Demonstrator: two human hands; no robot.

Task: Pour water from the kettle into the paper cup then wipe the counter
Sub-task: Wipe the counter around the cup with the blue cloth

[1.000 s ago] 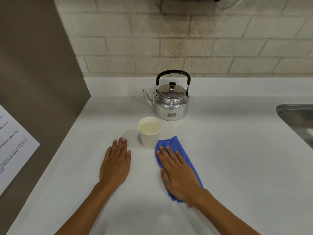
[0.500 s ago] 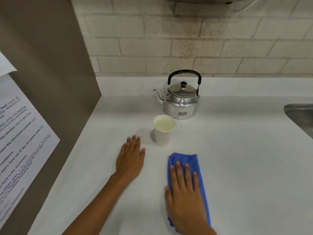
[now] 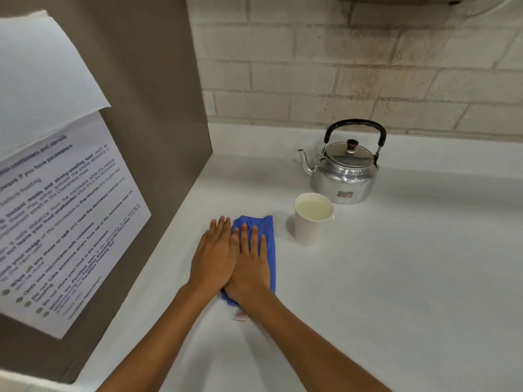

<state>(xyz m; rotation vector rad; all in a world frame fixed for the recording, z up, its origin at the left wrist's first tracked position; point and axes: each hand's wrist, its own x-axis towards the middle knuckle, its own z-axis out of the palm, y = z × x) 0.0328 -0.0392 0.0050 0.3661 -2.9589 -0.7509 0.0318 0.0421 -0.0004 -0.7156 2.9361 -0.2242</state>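
Observation:
A shiny metal kettle (image 3: pixel 343 176) with a black handle stands upright near the back of the white counter (image 3: pixel 396 278), spout pointing left. Just in front of it a white paper cup (image 3: pixel 311 222) holds water nearly to the rim. Left of the cup lies a blue cloth (image 3: pixel 267 233) with my right hand (image 3: pixel 250 267) pressed flat on it, fingers spread. My left hand (image 3: pixel 215 256) rests flat on the counter, touching the right hand's side and the cloth's left edge. A small white tag shows at the cloth's near end.
A brown side panel (image 3: pixel 158 108) walls off the counter's left side and carries a printed notice (image 3: pixel 62 222). A tiled wall (image 3: pixel 368 66) runs behind the counter's raised back ledge.
My right hand has slid the blue cloth leftward, from in front of the cup to its left, up against my left hand. The view has swung left, so the sink is out of sight.

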